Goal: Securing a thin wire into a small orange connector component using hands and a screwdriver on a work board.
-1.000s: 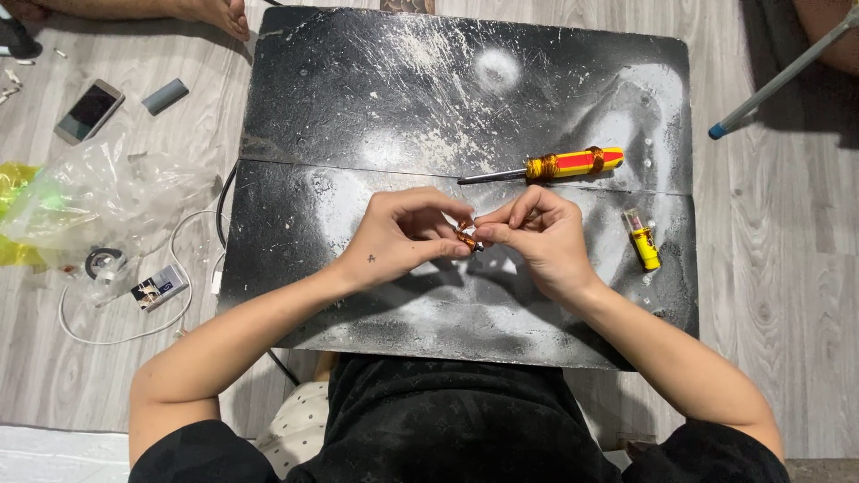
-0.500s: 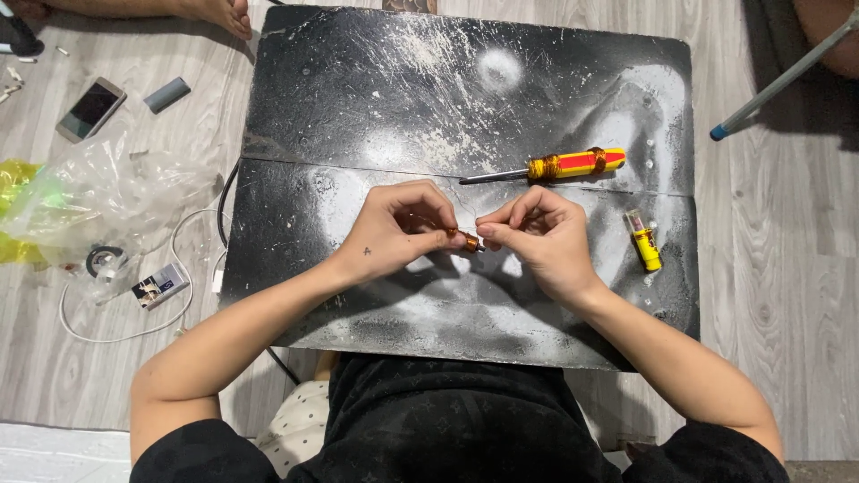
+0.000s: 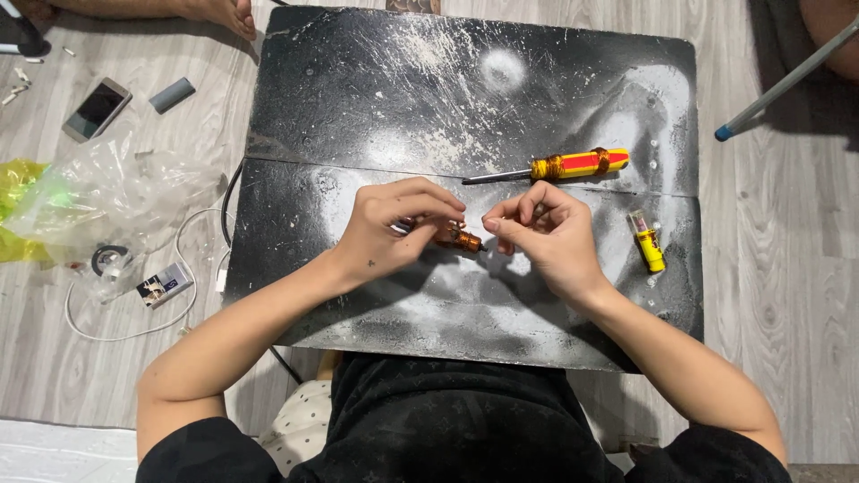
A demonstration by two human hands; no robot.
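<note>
Now the 2 hands have drawn slightly apart over the black board: the left hand pinches a small brown part at mid-board, while the right hand pinches at its tip. Before, they met closer. The screwdriver lies just beyond, untouched, so the work looks to be fine fingertip fitting.

Beyond my right hand lies a yellow-and-red-handled screwdriver, close; to its right a small yellow lighter. Past my left hand the scratched black board is bare. Board bare toward my body too.
</note>
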